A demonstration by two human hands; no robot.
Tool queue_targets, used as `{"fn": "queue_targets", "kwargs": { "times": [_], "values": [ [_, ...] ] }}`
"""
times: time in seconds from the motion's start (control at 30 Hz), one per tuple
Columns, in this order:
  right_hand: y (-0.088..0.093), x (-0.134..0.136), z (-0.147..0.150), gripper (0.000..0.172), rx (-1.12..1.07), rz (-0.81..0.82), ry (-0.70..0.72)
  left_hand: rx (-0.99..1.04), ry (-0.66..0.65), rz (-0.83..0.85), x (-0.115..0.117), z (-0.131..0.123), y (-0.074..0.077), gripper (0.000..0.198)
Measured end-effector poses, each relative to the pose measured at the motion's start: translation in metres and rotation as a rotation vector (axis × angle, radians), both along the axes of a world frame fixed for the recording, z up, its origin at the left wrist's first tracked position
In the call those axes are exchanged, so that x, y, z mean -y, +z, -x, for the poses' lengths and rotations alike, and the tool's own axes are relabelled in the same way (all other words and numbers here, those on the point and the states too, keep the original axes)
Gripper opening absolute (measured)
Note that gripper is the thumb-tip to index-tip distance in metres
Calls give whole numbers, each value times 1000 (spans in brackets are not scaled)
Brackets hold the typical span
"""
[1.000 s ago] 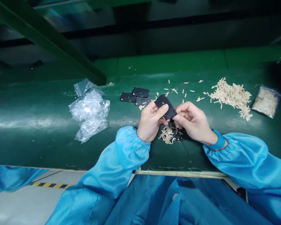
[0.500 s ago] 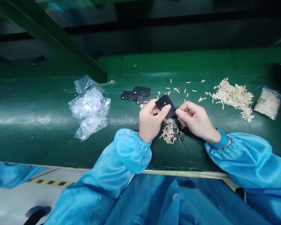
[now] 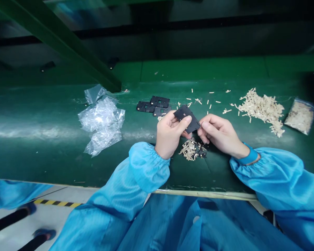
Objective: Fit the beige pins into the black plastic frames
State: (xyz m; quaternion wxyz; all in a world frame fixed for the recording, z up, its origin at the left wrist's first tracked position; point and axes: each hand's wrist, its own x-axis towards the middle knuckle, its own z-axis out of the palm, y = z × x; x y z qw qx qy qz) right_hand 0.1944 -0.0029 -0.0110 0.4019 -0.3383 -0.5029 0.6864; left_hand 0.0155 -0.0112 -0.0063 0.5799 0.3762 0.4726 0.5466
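Observation:
My left hand [image 3: 170, 134] grips a thin black plastic plate [image 3: 187, 118] by its left side, thumb on top and fingers beneath. The plate is tilted above the bench and has a small pale spot on its face. At the plate's right corner is my right hand [image 3: 216, 132], its thumb and fingers pinched together; whatever sits between those fingertips is hidden. Under the hands lies a small heap of tan strips and black bits [image 3: 192, 150]. Several similar black plates [image 3: 159, 101], with square cutouts, overlap on the bench behind my left hand.
Clear plastic bags [image 3: 102, 120] are piled on the green bench [image 3: 54, 150] at left. A large heap of tan strips [image 3: 263, 108] and a filled zip bag [image 3: 300, 115] lie at right, with loose strips scattered between. A green post [image 3: 75, 48] slants across the upper left.
The fingers of my right hand have shifted at the plate's right corner, and more of that corner shows. My left hand keeps its hold. The view has moved slightly.

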Motion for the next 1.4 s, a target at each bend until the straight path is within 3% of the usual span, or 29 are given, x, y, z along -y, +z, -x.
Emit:
{"fn": "queue_targets", "kwargs": {
  "times": [0.13,0.47,0.73,0.9,1.07,1.23,1.4],
  "values": [
    [3,-2,-1,19,31,-42,16,9,-24,25,0,1,3,26],
    [0,9,6,23,293,-263,-119,-12,46,34,6,-9,5,29],
    [1,0,4,21,284,-207,-302,-6,10,106,1,0,7,33],
    [-1,4,1,34,422,-418,-360,20,54,160,1,-1,11,35],
    [-1,9,-1,56,527,-681,-247,106,61,205,3,-4,14,37],
    [-3,12,1,43,586,-747,-382,154,64,193,5,-4,15,35],
    [-3,10,3,22,484,-568,-464,-39,135,77,5,-3,14,36]
  ]
}}
